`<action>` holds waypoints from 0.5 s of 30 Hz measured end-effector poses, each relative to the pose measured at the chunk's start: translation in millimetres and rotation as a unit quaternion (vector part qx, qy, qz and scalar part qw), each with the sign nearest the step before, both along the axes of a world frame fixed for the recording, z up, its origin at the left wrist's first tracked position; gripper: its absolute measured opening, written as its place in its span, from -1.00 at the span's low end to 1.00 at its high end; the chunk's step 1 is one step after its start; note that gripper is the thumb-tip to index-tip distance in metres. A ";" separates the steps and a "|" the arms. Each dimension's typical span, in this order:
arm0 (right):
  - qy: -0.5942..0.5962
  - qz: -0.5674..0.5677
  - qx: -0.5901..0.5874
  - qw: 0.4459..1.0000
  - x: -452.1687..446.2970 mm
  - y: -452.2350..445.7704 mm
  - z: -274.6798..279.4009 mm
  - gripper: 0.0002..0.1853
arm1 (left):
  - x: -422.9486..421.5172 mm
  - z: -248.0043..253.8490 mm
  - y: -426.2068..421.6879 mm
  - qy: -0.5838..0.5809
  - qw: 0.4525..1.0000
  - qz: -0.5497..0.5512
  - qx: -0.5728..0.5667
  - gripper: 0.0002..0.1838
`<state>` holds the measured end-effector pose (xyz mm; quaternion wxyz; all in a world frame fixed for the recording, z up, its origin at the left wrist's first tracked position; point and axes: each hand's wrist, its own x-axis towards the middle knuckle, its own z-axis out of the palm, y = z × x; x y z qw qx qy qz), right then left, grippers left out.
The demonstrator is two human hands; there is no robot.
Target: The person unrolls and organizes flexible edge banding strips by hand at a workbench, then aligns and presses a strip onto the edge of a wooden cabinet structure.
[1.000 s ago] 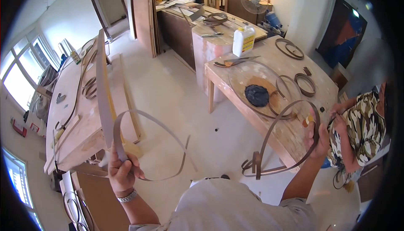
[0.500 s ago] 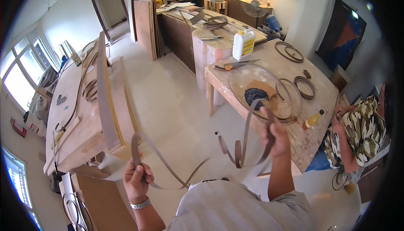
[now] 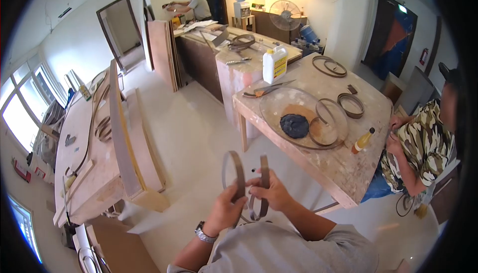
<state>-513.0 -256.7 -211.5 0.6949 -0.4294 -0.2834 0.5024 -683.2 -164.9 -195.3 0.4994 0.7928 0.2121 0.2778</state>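
Note:
Close together in front of my body, both hands hold a looped, thin brown strip (image 3: 240,173). My left hand (image 3: 225,207), with a metal watch on its wrist, pinches one coil of it. In my right hand (image 3: 271,192) another part of the strip is gripped, its end standing upright. Small loops hang between and below the fingers. To the right, on the wooden table (image 3: 348,173), lie a black lump (image 3: 294,125) on a round clear sheet, more coiled strips (image 3: 351,105), a hand saw (image 3: 266,90), a white jug (image 3: 275,65) and a yellow bottle (image 3: 363,141).
A person in a camouflage shirt (image 3: 423,143) sits at the right table edge. Another person (image 3: 199,6) stands at the back. On the left a long workbench (image 3: 79,158) holds strips and a curved panel (image 3: 122,138). A fan (image 3: 286,15) stands behind.
My hands have come together from far apart, drawing the long strip into smaller loops. The view has turned slightly, showing more of the person on the right.

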 end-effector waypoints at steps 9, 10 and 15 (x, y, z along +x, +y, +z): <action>0.057 -0.122 -0.081 0.988 10.7 -34.9 -21.9 -0.35 | 152.5 122.2 107.9 0.327 0.880 -0.027 0.344 -0.20; 0.067 -0.130 -0.086 0.986 10.5 -39.0 -20.0 -0.35 | 197.7 112.2 146.7 0.288 0.852 0.002 0.436 -0.22; 0.118 -0.174 -0.075 0.975 13.3 -63.5 -24.3 -0.34 | 333.9 123.9 234.6 0.289 0.820 0.064 0.490 -0.40</action>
